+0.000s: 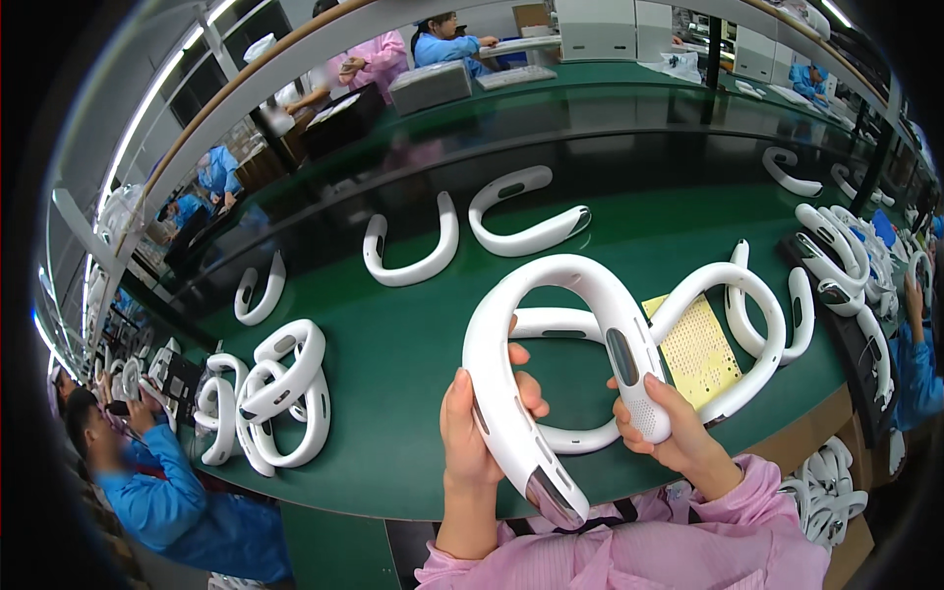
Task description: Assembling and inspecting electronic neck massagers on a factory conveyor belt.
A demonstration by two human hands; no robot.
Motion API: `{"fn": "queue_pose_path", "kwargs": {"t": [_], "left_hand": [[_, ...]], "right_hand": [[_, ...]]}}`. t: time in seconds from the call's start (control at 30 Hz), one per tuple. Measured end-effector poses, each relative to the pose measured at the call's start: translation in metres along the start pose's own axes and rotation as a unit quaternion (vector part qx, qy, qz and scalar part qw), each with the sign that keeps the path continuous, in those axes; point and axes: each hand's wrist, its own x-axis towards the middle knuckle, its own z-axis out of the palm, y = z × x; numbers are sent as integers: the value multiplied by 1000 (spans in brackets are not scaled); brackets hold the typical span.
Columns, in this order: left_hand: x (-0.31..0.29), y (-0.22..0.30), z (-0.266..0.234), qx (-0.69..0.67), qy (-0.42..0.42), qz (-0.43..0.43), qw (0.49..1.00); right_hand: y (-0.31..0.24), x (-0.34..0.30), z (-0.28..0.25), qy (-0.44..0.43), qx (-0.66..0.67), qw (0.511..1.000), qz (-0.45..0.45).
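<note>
Between my two hands is a white U-shaped neck fan (pixel 572 270), held up over the bench with its bend away from me. My left hand (pixel 468 423) is closed round its left arm, fingers inside the curve. The other arm, with a dark oval inset and a dotted grille, is gripped by my right hand (pixel 675 425). Behind it, partly hidden, lies another white neck fan (pixel 580 440) on the bench. To the right, one more neck fan (pixel 777 324) overlaps a yellow perforated sheet (pixel 700 356).
The green bench (pixel 383 393) carries several more neck fans, including a pile (pixel 285 393) at left and two at the back (pixel 418 270). A black tray (pixel 865 364) of them stands at right. A co-worker in blue (pixel 167 501) sits at left; a box of white parts (pixel 826 487) is lower right.
</note>
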Motion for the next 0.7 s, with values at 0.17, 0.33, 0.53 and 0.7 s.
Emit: {"fn": "queue_pose_path", "kwargs": {"t": [0.17, 0.33, 0.53, 0.7], "left_hand": [[2, 5, 12, -5, -65, -12, 998], [8, -3, 44, 93, -34, 1, 995], [11, -5, 73, 196, -38, 0, 980], [10, -5, 75, 196, -57, -17, 979]], "right_hand": [[2, 6, 0, -16, 21, 999, 21], [5, 21, -8, -35, -10, 999, -3], [-2, 24, -6, -7, 3, 999, 45], [-3, 23, -3, -17, 5, 999, 42]]}}
